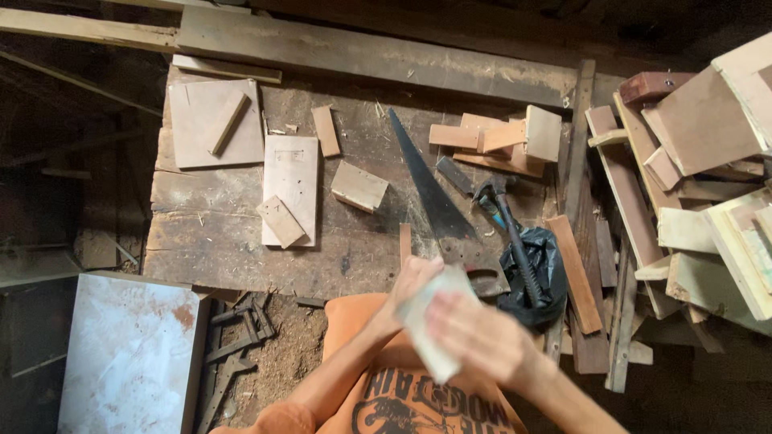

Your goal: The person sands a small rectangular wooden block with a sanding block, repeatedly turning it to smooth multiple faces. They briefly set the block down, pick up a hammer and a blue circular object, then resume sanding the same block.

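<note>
Left hand point(412, 280): fingers curl around the upper edge of a small pale sheet point(434, 321), likely sandpaper or thin board; motion blur blocks closer identification. Right hand point(474, 333): fingers lie together, pressed flat across the sheet's face, thumb hidden. The sheet sits between both hands, in the air, just below the near edge of the workbench point(217, 257) and above the person's orange shirt point(378, 378).

Landmark: handsaw point(430, 189), lying diagonally on the workbench, handle towards the person. The left hand is just beside the saw handle. A claw hammer point(508, 233) lies just right of the saw, its grip resting over a black plastic bag point(547, 261). Bag contents: cannot tell; it is crumpled and closed over itself. No other container visible.

Left of the saw: flat boards point(291, 185) and small offcut blocks point(359, 186). Right of the saw: a cluster of offcuts point(515, 137), then a loose timber stack point(700, 185).

Risk, as judgement: the left knuckles work close to the saw's toothed edge; a slip could scrape them. The stacked timber looks unsteady and could slide if the bench is knocked.
</note>
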